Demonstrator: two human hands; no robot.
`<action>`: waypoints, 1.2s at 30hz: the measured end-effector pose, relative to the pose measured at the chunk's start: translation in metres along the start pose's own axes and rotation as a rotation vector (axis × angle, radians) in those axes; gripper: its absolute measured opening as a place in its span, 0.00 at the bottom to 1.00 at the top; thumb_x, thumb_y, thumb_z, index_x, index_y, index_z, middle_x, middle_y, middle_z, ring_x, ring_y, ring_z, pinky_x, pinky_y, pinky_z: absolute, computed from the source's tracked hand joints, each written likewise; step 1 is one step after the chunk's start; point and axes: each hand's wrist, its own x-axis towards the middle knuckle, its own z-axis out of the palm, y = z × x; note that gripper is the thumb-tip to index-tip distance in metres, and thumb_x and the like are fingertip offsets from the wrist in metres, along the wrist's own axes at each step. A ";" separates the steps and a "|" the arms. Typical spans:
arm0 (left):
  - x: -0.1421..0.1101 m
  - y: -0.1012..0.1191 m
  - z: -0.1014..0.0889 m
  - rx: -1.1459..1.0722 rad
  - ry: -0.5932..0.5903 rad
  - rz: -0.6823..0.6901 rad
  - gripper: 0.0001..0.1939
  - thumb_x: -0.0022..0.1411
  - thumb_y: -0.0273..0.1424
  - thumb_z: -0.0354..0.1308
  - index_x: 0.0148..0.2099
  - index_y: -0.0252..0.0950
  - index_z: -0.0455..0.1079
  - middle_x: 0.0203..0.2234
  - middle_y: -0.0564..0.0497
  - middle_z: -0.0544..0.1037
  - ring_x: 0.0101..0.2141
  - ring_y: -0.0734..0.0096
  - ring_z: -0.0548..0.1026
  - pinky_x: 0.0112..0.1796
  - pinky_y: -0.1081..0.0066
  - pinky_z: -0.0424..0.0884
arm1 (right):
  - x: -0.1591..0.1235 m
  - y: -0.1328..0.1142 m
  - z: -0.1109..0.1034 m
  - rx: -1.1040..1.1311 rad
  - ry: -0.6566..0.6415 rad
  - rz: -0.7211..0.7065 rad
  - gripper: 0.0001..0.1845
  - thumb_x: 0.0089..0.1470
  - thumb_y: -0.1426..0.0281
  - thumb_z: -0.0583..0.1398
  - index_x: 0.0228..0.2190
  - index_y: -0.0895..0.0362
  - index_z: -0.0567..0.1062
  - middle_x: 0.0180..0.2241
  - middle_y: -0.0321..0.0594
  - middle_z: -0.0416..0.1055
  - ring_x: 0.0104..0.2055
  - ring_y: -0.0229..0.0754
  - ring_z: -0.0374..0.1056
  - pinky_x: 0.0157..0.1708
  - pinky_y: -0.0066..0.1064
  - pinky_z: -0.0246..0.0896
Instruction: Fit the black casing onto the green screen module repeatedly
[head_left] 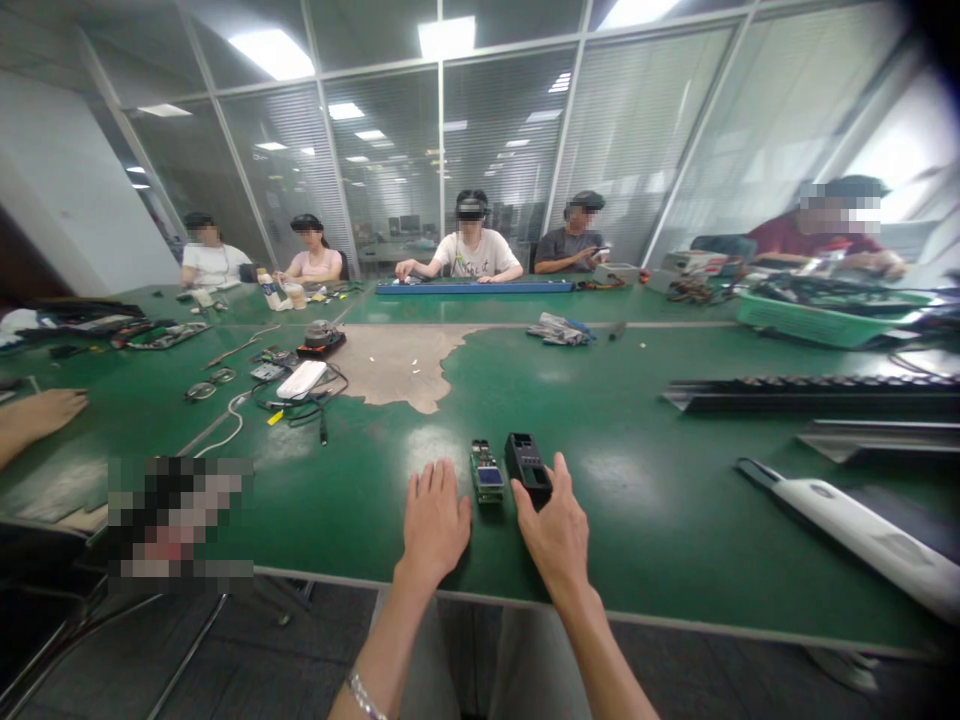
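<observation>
My left hand [437, 518] lies palm down on the green table with its fingers stretched out and nothing in it. Just right of it is a small green circuit board [487, 474] with a dark display, apart from the fingers. My right hand [555, 522] is round the lower end of a black plastic housing [529, 462], thumb on its left side and fingers on its right. Rectangular cutouts show in the housing's upper face. Board and housing lie side by side, a narrow gap between them. My palm hides the housing's near right corner.
A white device with a strap [847, 520] and black metal rails [810, 394] lie at the right. Cables and a white box [302, 380] are at the left. Gloves [559, 330] and a green basket [825, 318] are farther back. Another person's hand [52, 412] rests at far left.
</observation>
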 end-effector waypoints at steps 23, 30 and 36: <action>0.001 0.001 0.000 -0.005 -0.001 0.007 0.37 0.69 0.53 0.40 0.70 0.32 0.51 0.66 0.39 0.58 0.65 0.48 0.54 0.62 0.48 0.50 | -0.006 0.010 0.009 -0.011 0.037 -0.130 0.41 0.59 0.57 0.53 0.66 0.65 0.49 0.58 0.59 0.64 0.56 0.57 0.63 0.54 0.50 0.60; 0.000 0.002 -0.003 -0.012 -0.001 0.020 0.31 0.70 0.53 0.40 0.67 0.43 0.58 0.65 0.44 0.60 0.65 0.48 0.54 0.62 0.46 0.50 | -0.006 0.009 0.007 -0.024 0.019 -0.125 0.40 0.60 0.58 0.53 0.65 0.67 0.49 0.57 0.59 0.66 0.54 0.57 0.65 0.52 0.48 0.62; 0.001 0.002 -0.004 -0.014 0.006 0.024 0.27 0.70 0.50 0.42 0.66 0.49 0.59 0.65 0.46 0.60 0.65 0.50 0.55 0.61 0.45 0.51 | -0.005 0.009 0.010 -0.021 0.020 -0.138 0.42 0.60 0.57 0.54 0.66 0.67 0.48 0.58 0.60 0.64 0.55 0.57 0.65 0.52 0.48 0.62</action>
